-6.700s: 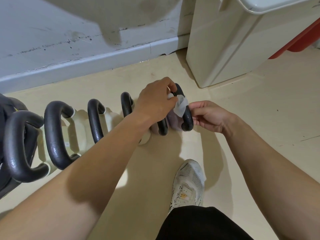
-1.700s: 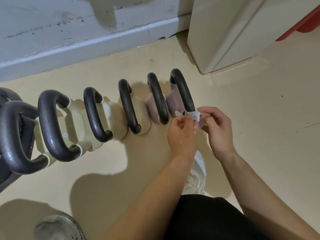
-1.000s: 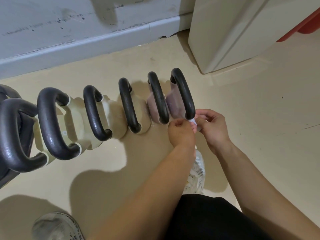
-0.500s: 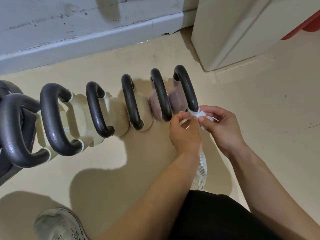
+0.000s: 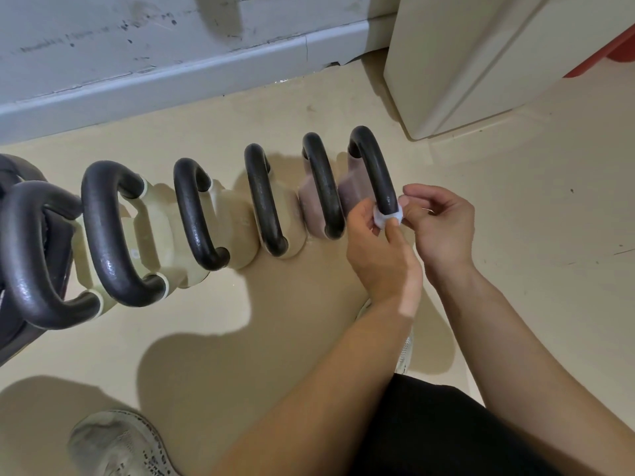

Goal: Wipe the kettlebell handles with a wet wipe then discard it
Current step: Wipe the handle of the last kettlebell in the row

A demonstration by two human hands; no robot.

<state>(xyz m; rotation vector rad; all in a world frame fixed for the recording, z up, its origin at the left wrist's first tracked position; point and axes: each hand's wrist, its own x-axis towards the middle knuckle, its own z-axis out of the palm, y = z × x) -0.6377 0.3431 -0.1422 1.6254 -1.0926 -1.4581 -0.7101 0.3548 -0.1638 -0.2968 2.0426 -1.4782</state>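
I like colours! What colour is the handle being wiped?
Black. The handle, with the white wet wipe round it, shows best in the head view.

Grey baseboard [image 5: 171, 84]; shoe [image 5: 117, 444] (speckled).

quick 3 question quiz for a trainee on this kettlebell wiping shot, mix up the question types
1. True or false: the wet wipe is wrapped round the rightmost kettlebell handle.
2. Which pinches the wet wipe? A: the left hand alone. B: the right hand alone. C: both.
3. Fill the gap: the wet wipe sits at that handle's ____ end (near or far, as seen from the person).
Key: 1 true; 2 C; 3 near.
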